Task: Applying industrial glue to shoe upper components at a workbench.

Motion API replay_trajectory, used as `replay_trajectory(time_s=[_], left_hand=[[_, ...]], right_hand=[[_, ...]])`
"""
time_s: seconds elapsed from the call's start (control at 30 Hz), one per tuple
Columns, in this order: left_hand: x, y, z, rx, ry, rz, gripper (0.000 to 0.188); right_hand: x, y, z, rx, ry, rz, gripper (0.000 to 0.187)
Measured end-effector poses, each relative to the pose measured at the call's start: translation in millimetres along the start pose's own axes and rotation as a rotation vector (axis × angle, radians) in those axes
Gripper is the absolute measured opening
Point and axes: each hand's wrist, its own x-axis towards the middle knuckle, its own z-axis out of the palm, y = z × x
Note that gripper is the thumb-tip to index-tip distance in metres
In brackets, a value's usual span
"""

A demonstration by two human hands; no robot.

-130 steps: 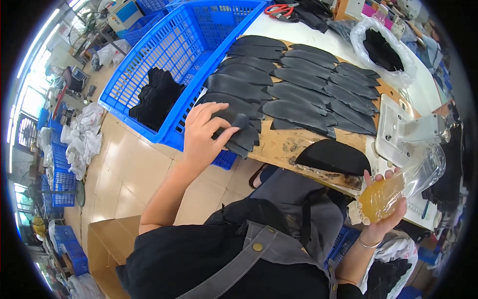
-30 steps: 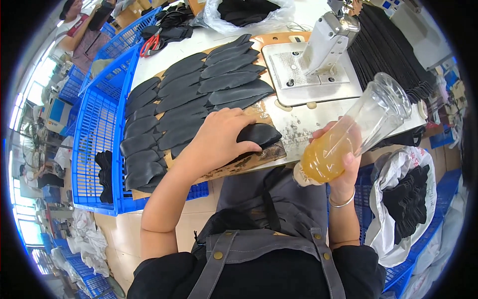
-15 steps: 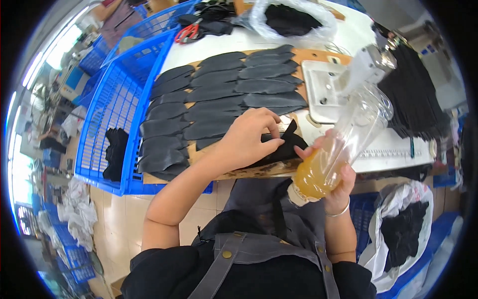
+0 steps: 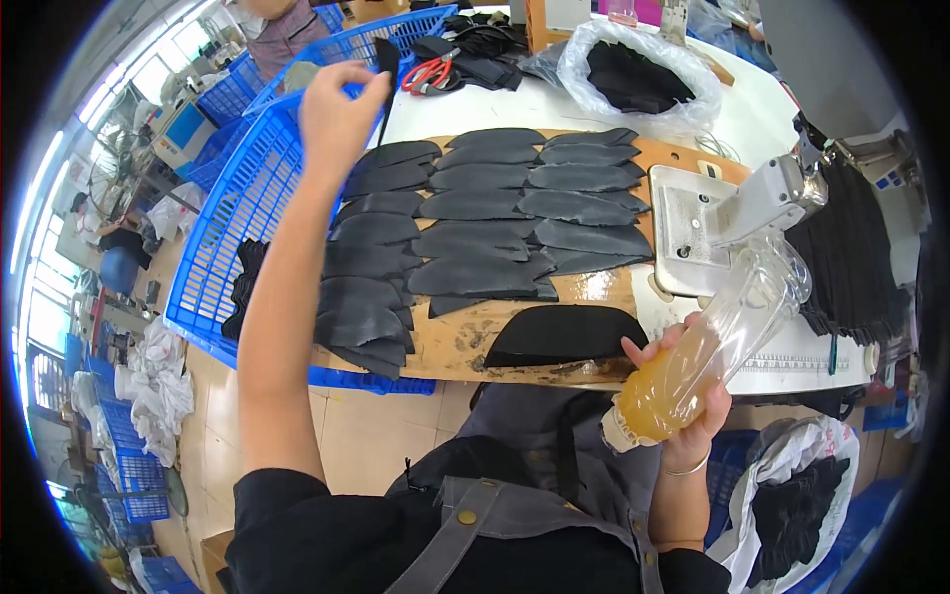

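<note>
My left hand (image 4: pixel 333 117) is raised over the far left of the table, its thumb and fingers pinching a thin black fabric piece (image 4: pixel 387 67) that hangs edge-on. In my right hand (image 4: pixel 705 421) a clear plastic bottle (image 4: pixel 683 381) of yellow liquid is tilted, its whitish nozzle (image 4: pixel 619 428) pointing down toward me past the table's front edge. A curved black fabric piece (image 4: pixel 569 332) lies flat on the wooden board (image 4: pixel 455 332), near the right fingertips. Overlapping rows of dark leaf-shaped pieces (image 4: pixel 475 238) cover much of the board.
A blue plastic basket (image 4: pixel 213 262) stands along the board's left side. Red-handled scissors (image 4: pixel 428 75) and a plastic bag (image 4: pixel 574 74) of black pieces lie at the back. A white machine (image 4: pixel 767 203) stands at the right, beside a hanging black stack (image 4: pixel 851 218). Another person (image 4: pixel 287 40) is at upper left.
My left hand has lifted from the board's front and swung to the far left, carrying a black piece away. The bottle stays tilted in my right hand. The view has shifted slightly.
</note>
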Motion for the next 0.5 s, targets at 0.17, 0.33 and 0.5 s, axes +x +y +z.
replay_trajectory(time_s=[0.17, 0.33, 0.5], left_hand=[[-18, -2, 117, 0.290, -0.093, 0.233, 0.008], [-61, 6, 156, 0.189, -0.361, 0.218, 0.010], [-52, -14, 153, 0.002, -0.625, -0.004, 0.016]], right_hand=[[-4, -4, 8, 0.003, 0.050, 0.014, 0.073], [-8, -11, 9, 0.053, 0.122, 0.012, 0.071], [-8, -14, 15, 0.003, 0.126, 0.009, 0.071]])
